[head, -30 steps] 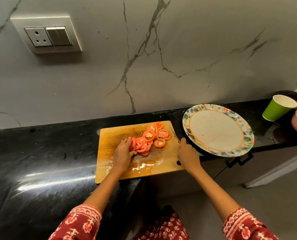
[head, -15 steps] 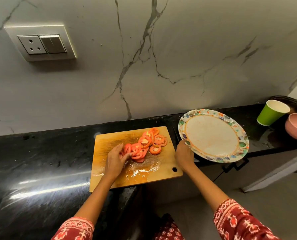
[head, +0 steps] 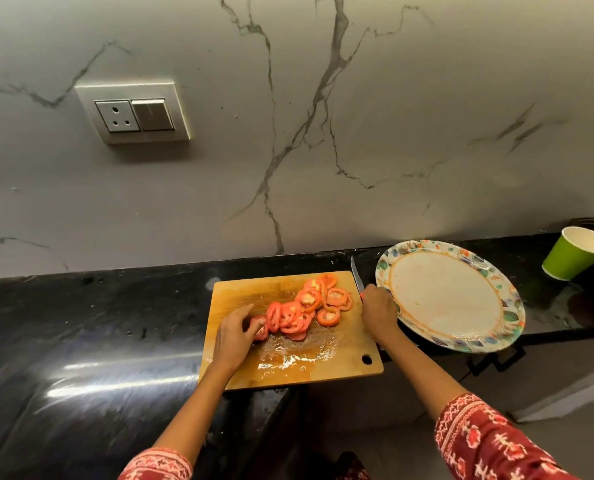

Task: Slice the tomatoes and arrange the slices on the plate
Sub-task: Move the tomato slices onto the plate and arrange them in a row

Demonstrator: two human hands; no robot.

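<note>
- Tomato slices (head: 308, 308) lie in an overlapping heap on the far half of my wooden cutting board (head: 344, 355), juice pooled on the wood just in front of them.
- My left hand (head: 235, 336) rests on the board at the near-left end of the heap, fingers curled around the end piece of tomato.
- My right hand (head: 378, 311) sits at the board's right edge, fingers closed on the near-left rim of the plate (head: 462, 336); the back of the hand hides the grip itself.
- A knife (head: 356, 277) lies on the black counter (head: 98, 323) in the gap between board and plate, its blade pointing toward the marble wall (head: 323, 133), its handle running under my right hand.
- The plate, white with a floral border, holds no slices and overhangs the counter's front edge.
- A green paper cup (head: 576, 252) stands at the far right of the counter, well apart from the plate.
- A socket and switch panel (head: 134, 114) is set in the wall above.
</note>
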